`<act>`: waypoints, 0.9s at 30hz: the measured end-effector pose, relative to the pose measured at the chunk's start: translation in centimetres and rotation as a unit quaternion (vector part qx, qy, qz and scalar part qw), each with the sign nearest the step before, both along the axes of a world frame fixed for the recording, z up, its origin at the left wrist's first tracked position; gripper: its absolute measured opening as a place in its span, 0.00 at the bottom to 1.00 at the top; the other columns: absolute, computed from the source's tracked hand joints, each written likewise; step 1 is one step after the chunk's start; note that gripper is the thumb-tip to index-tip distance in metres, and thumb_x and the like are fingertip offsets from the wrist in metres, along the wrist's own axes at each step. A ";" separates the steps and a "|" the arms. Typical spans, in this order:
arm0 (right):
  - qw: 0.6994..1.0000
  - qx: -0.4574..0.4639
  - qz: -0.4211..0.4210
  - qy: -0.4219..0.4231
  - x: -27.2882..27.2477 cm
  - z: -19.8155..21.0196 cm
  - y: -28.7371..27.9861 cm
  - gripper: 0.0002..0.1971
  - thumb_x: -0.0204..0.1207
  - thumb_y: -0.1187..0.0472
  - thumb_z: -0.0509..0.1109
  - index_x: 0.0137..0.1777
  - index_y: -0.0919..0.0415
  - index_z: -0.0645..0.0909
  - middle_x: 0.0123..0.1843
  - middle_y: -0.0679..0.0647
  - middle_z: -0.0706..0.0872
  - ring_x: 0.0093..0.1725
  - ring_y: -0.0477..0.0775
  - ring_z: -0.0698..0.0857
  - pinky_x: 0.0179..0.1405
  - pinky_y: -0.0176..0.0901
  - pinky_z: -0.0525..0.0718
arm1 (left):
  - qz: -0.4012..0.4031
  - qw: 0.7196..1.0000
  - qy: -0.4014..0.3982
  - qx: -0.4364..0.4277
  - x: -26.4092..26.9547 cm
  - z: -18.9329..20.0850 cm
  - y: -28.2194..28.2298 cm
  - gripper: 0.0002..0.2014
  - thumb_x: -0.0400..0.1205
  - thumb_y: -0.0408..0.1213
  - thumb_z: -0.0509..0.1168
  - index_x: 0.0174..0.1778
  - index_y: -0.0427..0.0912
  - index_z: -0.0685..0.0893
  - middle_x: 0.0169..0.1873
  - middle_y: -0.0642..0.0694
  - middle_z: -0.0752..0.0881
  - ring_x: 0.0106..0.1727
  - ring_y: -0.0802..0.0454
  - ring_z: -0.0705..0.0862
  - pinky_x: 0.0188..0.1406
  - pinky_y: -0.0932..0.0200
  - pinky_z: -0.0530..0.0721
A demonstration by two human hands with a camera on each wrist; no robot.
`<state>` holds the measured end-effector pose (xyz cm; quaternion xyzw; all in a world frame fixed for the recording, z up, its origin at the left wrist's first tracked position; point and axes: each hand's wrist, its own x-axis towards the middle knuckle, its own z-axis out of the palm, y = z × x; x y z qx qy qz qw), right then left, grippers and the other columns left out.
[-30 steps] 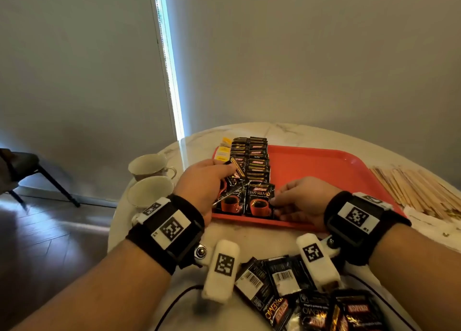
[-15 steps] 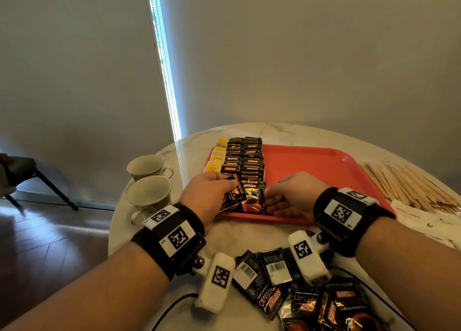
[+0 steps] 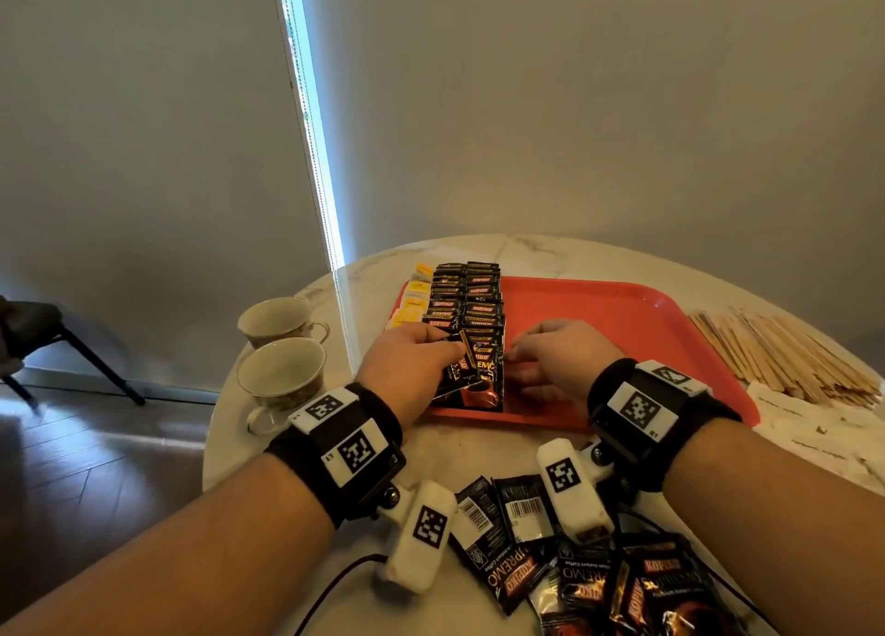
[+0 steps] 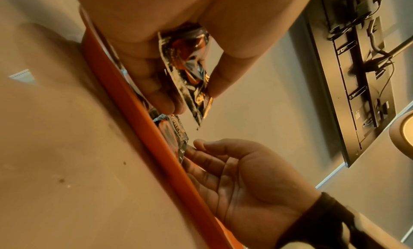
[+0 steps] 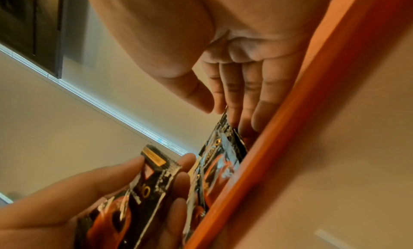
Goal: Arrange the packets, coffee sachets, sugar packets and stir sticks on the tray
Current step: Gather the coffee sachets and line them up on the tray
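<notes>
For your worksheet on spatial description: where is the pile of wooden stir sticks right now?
In the head view, the stir sticks lie on the table at far right, just outside the red tray, beyond the right hand.

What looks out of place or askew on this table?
One sachet is tilted off the rows on the tray, pinched in the left hand. More sachets lie jumbled at the table's near edge.

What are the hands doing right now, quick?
Left hand: closed, pinching a black coffee sachet between thumb and fingers.
Right hand: open, straight fingertips touching the front sachet standing in the tray.
</notes>
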<state>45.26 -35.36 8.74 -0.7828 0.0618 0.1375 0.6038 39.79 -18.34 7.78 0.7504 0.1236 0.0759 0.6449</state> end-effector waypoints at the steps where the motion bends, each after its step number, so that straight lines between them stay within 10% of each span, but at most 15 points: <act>1: 1.000 -0.003 -0.004 -0.002 0.1 -0.1 0.1 0.10 0.81 0.72 0.68 0.61 0.68 0.83 0.56 0.66 0.91 0.39 0.56 0.89 0.40 0.51 0.90 | 0.000 1.000 -0.002 0.005 0.1 0.0 0.0 0.03 0.83 0.34 0.74 0.43 0.45 0.89 0.47 0.45 0.93 0.45 0.51 0.90 0.50 0.51 0.87; 11: 0.986 0.164 -0.037 -0.002 3.3 0.1 0.2 0.20 0.89 0.59 0.65 0.79 0.63 0.74 0.75 0.63 0.80 0.71 0.62 0.82 0.70 0.58 0.83 | 0.004 0.999 0.005 -0.047 0.4 -0.5 0.4 0.04 0.83 0.32 0.74 0.43 0.42 0.88 0.46 0.43 0.93 0.43 0.49 0.90 0.52 0.47 0.91; 23: 0.982 0.176 -0.059 0.020 5.8 -0.3 0.3 0.22 0.87 0.52 0.67 0.75 0.64 0.77 0.72 0.61 0.83 0.67 0.60 0.84 0.67 0.57 0.84 | 0.018 0.986 0.016 -0.166 0.8 -0.1 0.8 0.02 0.86 0.28 0.69 0.51 0.38 0.86 0.51 0.37 0.93 0.43 0.44 0.93 0.32 0.53 0.90; 27: 0.987 0.151 -0.030 -0.037 5.0 1.7 0.0 0.15 0.85 0.51 0.70 0.63 0.62 0.83 0.59 0.57 0.88 0.54 0.53 0.88 0.48 0.47 0.87 | 0.011 0.987 -0.021 -0.161 1.1 1.3 0.5 0.06 0.85 0.27 0.71 0.54 0.41 0.88 0.45 0.41 0.95 0.38 0.47 0.93 0.32 0.53 0.91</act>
